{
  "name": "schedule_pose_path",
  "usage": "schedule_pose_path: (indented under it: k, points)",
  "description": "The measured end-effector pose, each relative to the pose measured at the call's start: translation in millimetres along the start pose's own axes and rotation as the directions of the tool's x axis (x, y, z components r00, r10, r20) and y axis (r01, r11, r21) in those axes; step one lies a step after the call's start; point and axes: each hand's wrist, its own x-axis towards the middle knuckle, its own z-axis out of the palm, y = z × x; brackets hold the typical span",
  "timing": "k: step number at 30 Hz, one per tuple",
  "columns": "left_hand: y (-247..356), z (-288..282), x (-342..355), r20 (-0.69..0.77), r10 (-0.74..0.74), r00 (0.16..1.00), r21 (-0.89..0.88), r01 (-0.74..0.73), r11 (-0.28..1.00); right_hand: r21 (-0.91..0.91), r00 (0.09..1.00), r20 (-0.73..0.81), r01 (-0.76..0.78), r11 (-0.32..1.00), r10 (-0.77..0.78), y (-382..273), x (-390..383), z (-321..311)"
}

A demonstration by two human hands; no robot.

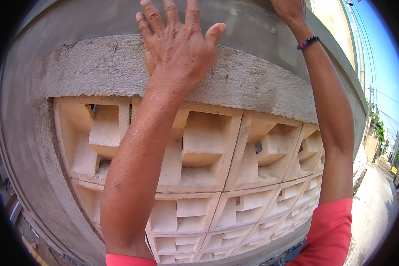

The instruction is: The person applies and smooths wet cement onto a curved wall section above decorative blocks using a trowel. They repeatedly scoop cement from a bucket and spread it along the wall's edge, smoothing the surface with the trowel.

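Note:
Both my arms reach up to a plastered wall (270,40). My left hand (179,51) lies against it with fingers and thumb spread, holding nothing. It covers part of a rough cement band (97,62) and the smoother, darker grey plaster above. Higher up on the right, at the upper edge of the view, is my right hand (290,9). Its fingers are cut off, so whatever it holds or touches is hidden. A dark beaded bracelet (308,42) circles the right wrist. Below the band, cream ventilation blocks (204,146) form a grid, partly hidden behind my left forearm.
To the right, a sunlit paved lane (377,199) runs off beside the wall, with a utility pole (358,44) and overhead wires. Debris (40,241) lies on the ground at the lower left. The wall's grey corner edge (13,168) curves along the left.

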Motion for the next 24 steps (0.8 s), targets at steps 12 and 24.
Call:
schedule_pose_path:
  k: [12,24]
  points:
    - [6,14,0,0.035,-0.019,0.999,0.099,0.016,0.995,-0.339,0.915,-0.035,-0.39,0.856,0.403,185,2,-56]
    - [2,6,4,0.068,0.0,0.998,0.157,-0.01,0.988,-0.18,0.998,0.058,0.026,0.983,-0.015,208,-15,-68]
